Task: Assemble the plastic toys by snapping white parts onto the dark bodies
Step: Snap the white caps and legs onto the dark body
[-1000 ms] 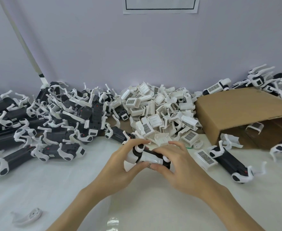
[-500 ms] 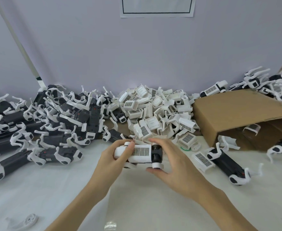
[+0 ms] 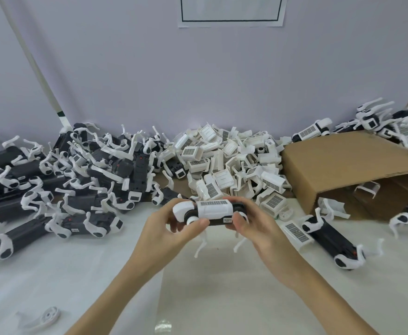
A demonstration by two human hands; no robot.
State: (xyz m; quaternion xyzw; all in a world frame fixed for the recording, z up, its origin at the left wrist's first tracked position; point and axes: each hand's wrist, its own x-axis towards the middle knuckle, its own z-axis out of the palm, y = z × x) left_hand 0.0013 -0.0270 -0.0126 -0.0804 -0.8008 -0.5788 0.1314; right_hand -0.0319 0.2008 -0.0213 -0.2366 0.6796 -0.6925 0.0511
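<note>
Both hands hold one toy (image 3: 210,211) above the counter (image 3: 82,281), in front of the heap of parts. On the left side, the left hand (image 3: 166,228) grips the toy's rounded white head end, thumb curled under it and fingers wrapped behind. A second ago the dark body faced the camera with only a white cap at the left; half a second ago it had been rolled so the white vented shell showed. Now the toy sits level, shell uppermost, dark underside along the bottom edge, and two thin white legs hang below it. The shell looks flush with the body, so I judge this snap is done or needs only a last squeeze.

The right hand (image 3: 253,226) clasps the other end, thumb on the near side and fingers over the top, covering the far wheel.

Further left lies the pile of dark bodies (image 3: 60,180), many already carrying white legs. Behind the hands is the heap of white shells (image 3: 229,165), and to the right a cardboard box (image 3: 350,165) on its side with finished toys (image 3: 391,126) beyond it. One more dark toy (image 3: 331,238) lies on the counter near the right wrist. This piece probably belongs with the finished ones next.
</note>
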